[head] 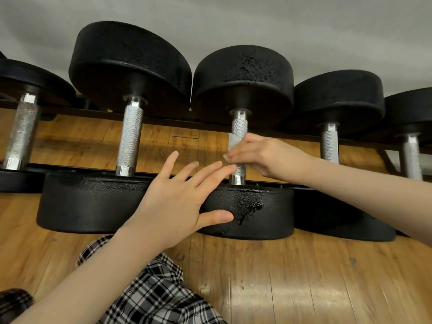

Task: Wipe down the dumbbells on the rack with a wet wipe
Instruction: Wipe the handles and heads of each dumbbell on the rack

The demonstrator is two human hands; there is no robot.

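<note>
- The right hand (pixel 256 155) was curled around the knurled chrome handle (pixel 239 127) of the middle dumbbell (pixel 243 141), pressing a small white wet wipe (pixel 231 143) against the metal; the wipe showed at the left of the fingers, wrapped partly round the handle.
- The left hand (pixel 180 202) was spread with straight fingers and gripped nothing: its thumb lay against the side of that dumbbell's near head (pixel 254 213), and its fingertips reached toward the lower part of the handle, whether touching it I could not tell.
- The wooden floor (pixel 304 277) filled the lower part of the view and showed again beyond the rack.
- The black rack (pixel 163 121) ran from left to right, carrying a row of round black dumbbells with their handles pointing toward the camera.
- The larger dumbbell (pixel 129 127) lay just to the left of the middle one, its near head close beside the left hand.
- A smaller dumbbell (pixel 330 136) lay to the right, behind the right forearm, with more dumbbells at both edges of the view.
- The middle dumbbell's near head bore a glossy wet patch (pixel 247 206) on its top and side.
- Black-and-white checked fabric (pixel 154 291) of the person's clothing sat at the bottom, under the left forearm.
</note>
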